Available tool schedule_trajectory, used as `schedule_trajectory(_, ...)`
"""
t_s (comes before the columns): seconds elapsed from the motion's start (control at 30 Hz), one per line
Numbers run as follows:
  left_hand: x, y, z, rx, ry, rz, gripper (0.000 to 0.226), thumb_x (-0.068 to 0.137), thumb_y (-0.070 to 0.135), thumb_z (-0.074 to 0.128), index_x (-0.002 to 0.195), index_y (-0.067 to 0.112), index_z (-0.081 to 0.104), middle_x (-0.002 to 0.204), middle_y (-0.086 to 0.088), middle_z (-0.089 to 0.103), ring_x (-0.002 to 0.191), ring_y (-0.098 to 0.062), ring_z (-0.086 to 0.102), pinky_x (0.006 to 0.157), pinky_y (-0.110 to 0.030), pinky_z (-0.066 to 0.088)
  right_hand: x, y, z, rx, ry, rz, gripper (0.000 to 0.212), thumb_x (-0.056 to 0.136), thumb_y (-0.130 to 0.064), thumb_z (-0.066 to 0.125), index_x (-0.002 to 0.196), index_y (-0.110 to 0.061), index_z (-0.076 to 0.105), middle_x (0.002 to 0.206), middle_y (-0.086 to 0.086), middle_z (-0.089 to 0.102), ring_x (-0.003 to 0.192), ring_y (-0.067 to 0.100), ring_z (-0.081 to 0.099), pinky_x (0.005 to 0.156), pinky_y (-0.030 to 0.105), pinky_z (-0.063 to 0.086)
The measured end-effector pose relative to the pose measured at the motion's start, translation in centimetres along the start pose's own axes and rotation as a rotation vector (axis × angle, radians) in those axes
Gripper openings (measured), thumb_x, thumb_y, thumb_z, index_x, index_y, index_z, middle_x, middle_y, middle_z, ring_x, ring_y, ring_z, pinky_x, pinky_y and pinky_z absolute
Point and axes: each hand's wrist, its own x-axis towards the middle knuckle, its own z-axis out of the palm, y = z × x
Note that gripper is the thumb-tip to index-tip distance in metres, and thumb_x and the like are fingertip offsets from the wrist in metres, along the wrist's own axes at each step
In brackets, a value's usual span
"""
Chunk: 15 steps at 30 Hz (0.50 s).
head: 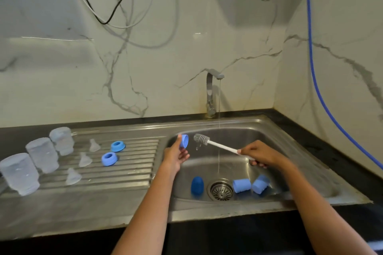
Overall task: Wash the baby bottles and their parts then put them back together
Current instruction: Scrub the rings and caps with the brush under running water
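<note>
The left hand (176, 154) grips a blue ring (184, 141) over the sink (290, 145) and the right hand (261, 154) grasps the brush (202, 138) beside it, while three bottles (42, 154), nipples (85, 160) and two rings (109, 159) drain apart, so I judge caps (241, 185) remain unwashed and assembly not begun.

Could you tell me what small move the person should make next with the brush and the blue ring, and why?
Probably push the brush head into the blue ring. The left hand holds the ring with its opening turned toward the bristles, which sit just beside it, not yet inside. The right hand grips the handle, and a thin stream falls from the tap nearby for rinsing.
</note>
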Motion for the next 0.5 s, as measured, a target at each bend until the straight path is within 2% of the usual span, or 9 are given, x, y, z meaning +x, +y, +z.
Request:
schedule_trajectory(0.1, 1.2, 0.0, -0.5, -0.042, -0.005, 0.028, 0.035, 0.088, 0.036, 0.063, 0.098, 0.002, 0.059, 0.085, -0.01, 0.062, 0.076, -0.018, 0.059, 0.076, -0.03, 0.052, 0.5, -0.7, 1.1, 0.052, -0.031, -0.085, 0.018, 0.093, -0.029, 0.062, 0.09, -0.016, 0.074, 0.047, 0.0, 0.047, 0.038, 0.009, 0.038, 0.039, 0.021, 0.031)
schedule_trajectory(0.2, 1.8, 0.0, -0.2, -0.102, -0.028, 0.038, 0.035, 0.088, 0.027, 0.064, 0.109, 0.001, 0.057, 0.1, -0.014, 0.065, 0.091, -0.022, 0.063, 0.087, -0.033, 0.05, 0.8, -1.0, 1.5, 0.04, -0.059, -0.13, 0.019, 0.093, -0.031, 0.061, 0.081, -0.023, 0.073, 0.049, 0.002, 0.047, 0.041, 0.012, 0.039, 0.043, 0.024, 0.032)
schedule_trajectory(0.3, 2.2, 0.0, 0.1, -0.083, -0.025, 0.042, 0.032, 0.084, 0.023, 0.069, 0.106, 0.001, 0.059, 0.103, -0.017, 0.066, 0.099, -0.026, 0.064, 0.092, -0.035, 0.05, 0.8, -1.3, 1.9, -0.028, -0.068, -0.172, 0.025, 0.092, -0.037, 0.06, 0.073, -0.025, 0.071, 0.051, 0.001, 0.05, 0.044, 0.013, 0.043, 0.044, 0.024, 0.037)
schedule_trajectory(0.33, 2.2, 0.0, 0.1, -0.062, -0.024, 0.044, 0.031, 0.083, 0.022, 0.071, 0.104, 0.001, 0.061, 0.1, -0.017, 0.066, 0.096, -0.025, 0.064, 0.091, -0.035, 0.051, 0.8, -1.4, 2.2, -0.088, -0.038, -0.194, 0.024, 0.092, -0.039, 0.06, 0.078, -0.025, 0.072, 0.054, 0.001, 0.054, 0.048, 0.014, 0.047, 0.047, 0.025, 0.042)
schedule_trajectory(0.4, 2.5, 0.0, -0.2, -0.025, -0.016, 0.045, 0.034, 0.082, 0.022, 0.072, 0.105, 0.001, 0.062, 0.098, -0.016, 0.067, 0.094, -0.025, 0.064, 0.089, -0.035, 0.052, 0.9, -1.7, 2.9, -0.299, 0.064, -0.243, 0.024, 0.094, -0.044, 0.055, 0.103, -0.03, 0.073, 0.065, -0.003, 0.063, 0.057, 0.01, 0.055, 0.058, 0.029, 0.05)
schedule_trajectory(0.5, 3.0, 0.1, -0.3, -0.014, -0.006, 0.048, 0.037, 0.082, 0.027, 0.072, 0.106, 0.002, 0.062, 0.1, -0.017, 0.067, 0.098, -0.027, 0.064, 0.084, -0.035, 0.054, 0.9, -2.8, 4.4, -0.698, 0.26, -0.308, 0.037, 0.097, -0.048, 0.046, 0.132, -0.04, 0.054, 0.072, -0.01, 0.061, 0.06, 0.006, 0.053, 0.059, 0.026, 0.044)
